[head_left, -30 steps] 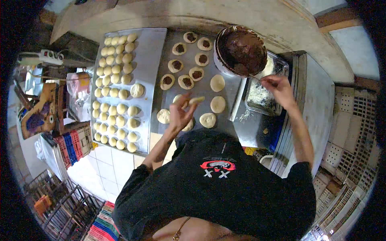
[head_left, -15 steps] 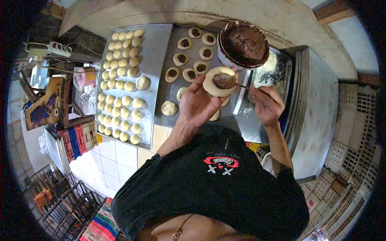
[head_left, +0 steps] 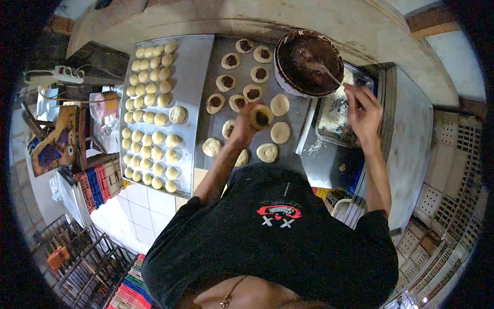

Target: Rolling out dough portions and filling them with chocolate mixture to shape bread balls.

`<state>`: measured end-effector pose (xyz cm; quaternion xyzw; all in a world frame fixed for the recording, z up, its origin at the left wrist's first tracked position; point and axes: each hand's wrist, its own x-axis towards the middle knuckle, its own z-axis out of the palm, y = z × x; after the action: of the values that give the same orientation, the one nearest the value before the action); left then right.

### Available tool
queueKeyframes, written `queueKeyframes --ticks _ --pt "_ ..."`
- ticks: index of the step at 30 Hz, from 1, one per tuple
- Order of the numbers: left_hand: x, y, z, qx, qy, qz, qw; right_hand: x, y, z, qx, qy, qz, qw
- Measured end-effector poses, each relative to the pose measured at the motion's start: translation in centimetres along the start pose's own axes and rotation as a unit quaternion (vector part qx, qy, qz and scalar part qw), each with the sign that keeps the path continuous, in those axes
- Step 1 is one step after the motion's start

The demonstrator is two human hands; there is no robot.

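Note:
My left hand (head_left: 243,127) holds a flattened dough round (head_left: 262,117) with dark filling in its centre, tilted and slightly blurred, above the middle metal tray (head_left: 203,149). My right hand (head_left: 365,114) grips the handle end of a thin spoon (head_left: 329,74). The spoon's head reaches into a bucket (head_left: 296,91) of dark brown chocolate-like spread (head_left: 307,54) at the back. On the middle tray lie several dough rounds topped with the spread (head_left: 228,81), and plain ones (head_left: 280,132) to the right of my left hand.
A left tray (head_left: 186,129) bears rows of small dough balls (head_left: 149,118). Right of the bucket sits a pan (head_left: 329,136) with pale shreds. A wall (head_left: 231,23) rises behind the trays. Power strip (head_left: 68,73) and stacked crates (head_left: 98,185) stand at the left.
My left hand has moved left and slightly down with the filled dough round. My right hand has moved away from the round, up and right, bringing the spoon into the bucket.

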<state>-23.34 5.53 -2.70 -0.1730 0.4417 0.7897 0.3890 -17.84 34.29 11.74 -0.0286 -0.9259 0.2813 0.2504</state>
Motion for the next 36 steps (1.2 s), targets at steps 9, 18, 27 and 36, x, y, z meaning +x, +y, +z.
queueKeyframes --ticks 9,18,27,36 --pt "6.2 -6.5 0.8 0.787 -0.017 0.26 0.56 4.4 7.9 1.9 -0.286 -0.263 -0.243 0.889" --pt "12.9 -8.6 2.0 0.811 0.061 0.294 0.501 5.8 5.4 1.6 -0.286 -0.454 -0.126 0.834" --pt "0.1 -1.0 2.8 0.433 -0.008 0.343 0.834 0.0 7.3 0.8 0.124 -0.274 0.163 0.94" --pt "-7.6 3.7 10.4 -0.343 -0.23 0.004 0.911 -5.1 -5.9 -0.3 0.184 -0.021 -0.005 0.983"
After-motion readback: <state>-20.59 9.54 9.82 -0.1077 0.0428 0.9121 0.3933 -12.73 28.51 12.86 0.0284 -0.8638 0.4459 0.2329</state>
